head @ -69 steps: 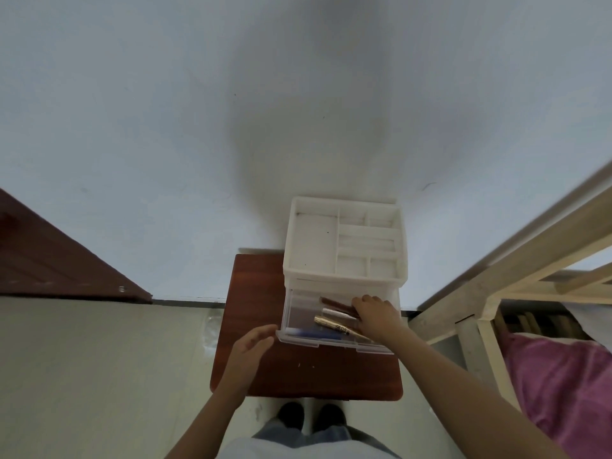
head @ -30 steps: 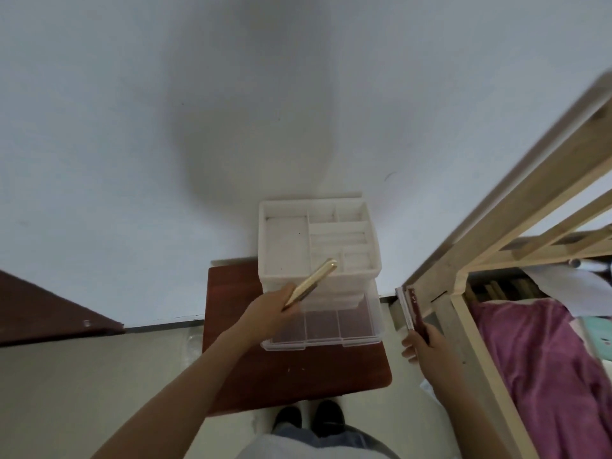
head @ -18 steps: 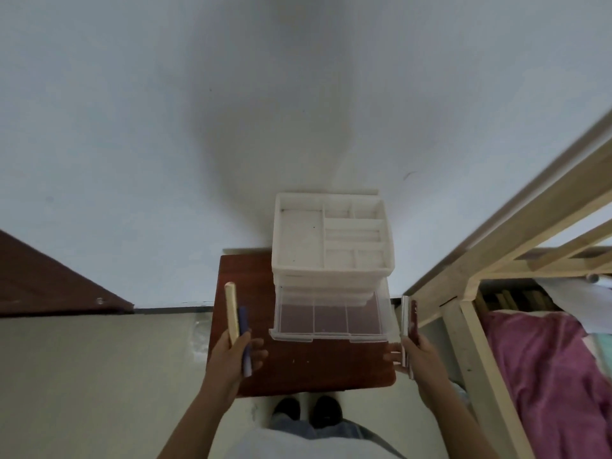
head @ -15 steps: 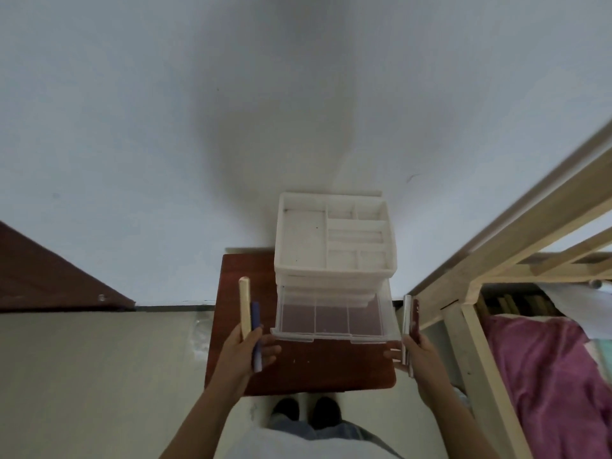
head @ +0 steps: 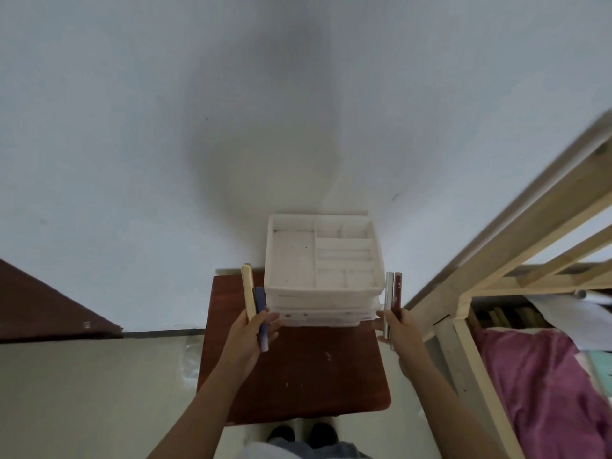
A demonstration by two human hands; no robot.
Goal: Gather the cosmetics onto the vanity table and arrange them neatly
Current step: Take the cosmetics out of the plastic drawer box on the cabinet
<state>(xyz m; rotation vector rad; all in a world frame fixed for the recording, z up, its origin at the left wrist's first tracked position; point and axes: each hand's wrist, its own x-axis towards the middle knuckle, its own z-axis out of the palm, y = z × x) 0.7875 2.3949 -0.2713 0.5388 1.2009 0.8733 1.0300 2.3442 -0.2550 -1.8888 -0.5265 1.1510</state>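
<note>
A white plastic organizer (head: pixel 323 256) with an empty divided top tray stands at the back of a small dark red table (head: pixel 298 369). Its clear drawer (head: pixel 321 318) is pushed in. My left hand (head: pixel 248 336) grips a gold tube (head: pixel 247 289) and a blue tube (head: pixel 261 313), both upright, at the drawer's left corner. My right hand (head: pixel 402 329) grips a silver tube (head: pixel 389 299) and a dark red tube (head: pixel 396 294) at the drawer's right corner.
A white wall rises behind the table. A pale wooden bed frame (head: pixel 463 293) with a purple blanket (head: pixel 543 389) stands to the right. A dark wooden panel (head: pixel 39 303) lies at the left. My feet (head: pixel 301 432) show below the table's front edge.
The tubes were taken out of the open drawer, two into each hand. Both hands then came to the drawer's front corners, and the drawer now sits pushed in.
</note>
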